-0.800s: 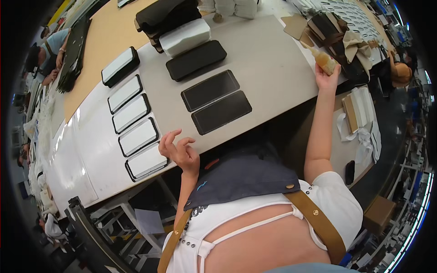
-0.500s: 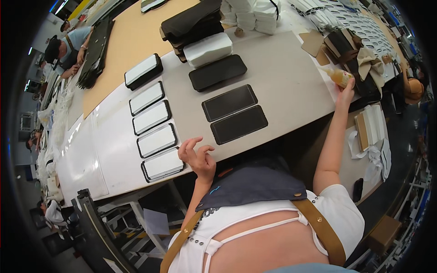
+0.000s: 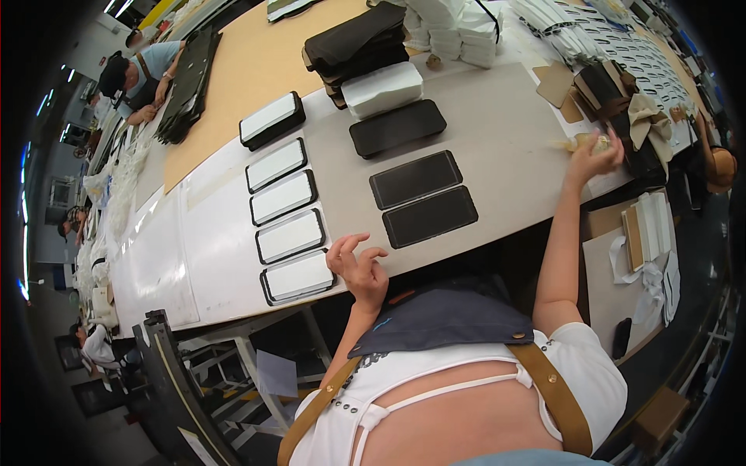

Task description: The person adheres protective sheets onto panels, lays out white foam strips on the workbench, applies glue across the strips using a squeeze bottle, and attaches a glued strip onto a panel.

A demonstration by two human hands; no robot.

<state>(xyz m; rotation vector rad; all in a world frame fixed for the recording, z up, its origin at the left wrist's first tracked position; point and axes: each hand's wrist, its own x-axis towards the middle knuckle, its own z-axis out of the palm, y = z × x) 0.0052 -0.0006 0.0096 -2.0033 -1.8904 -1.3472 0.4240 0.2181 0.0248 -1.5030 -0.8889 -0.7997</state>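
My right hand (image 3: 595, 161) is closed around a small yellowish squeeze bottle (image 3: 581, 143) near the table's right end. The bottle lies about level, its blurred nozzle toward the left. Over the front edge hovers my left hand (image 3: 359, 270), fingers bent and apart, holding nothing. Beside it is the nearest of several black-rimmed panels with white tops (image 3: 299, 277), set out in a column. Two flat black rectangular panels (image 3: 416, 179) lie side by side in the middle. Behind them rests a thicker black panel or stack (image 3: 398, 129).
White padded sheets (image 3: 382, 90) and a dark stack of pieces (image 3: 356, 46) stand farther back. Brown and black pieces with a beige cloth (image 3: 650, 124) crowd the right end. A lower shelf (image 3: 610, 268) holds white strips. Another person (image 3: 138, 81) works at far left.
My right hand has turned the bottle from tilted to nearly level, and its fingers have shifted on it. My left hand keeps its pose. The whole view has swung slightly left.
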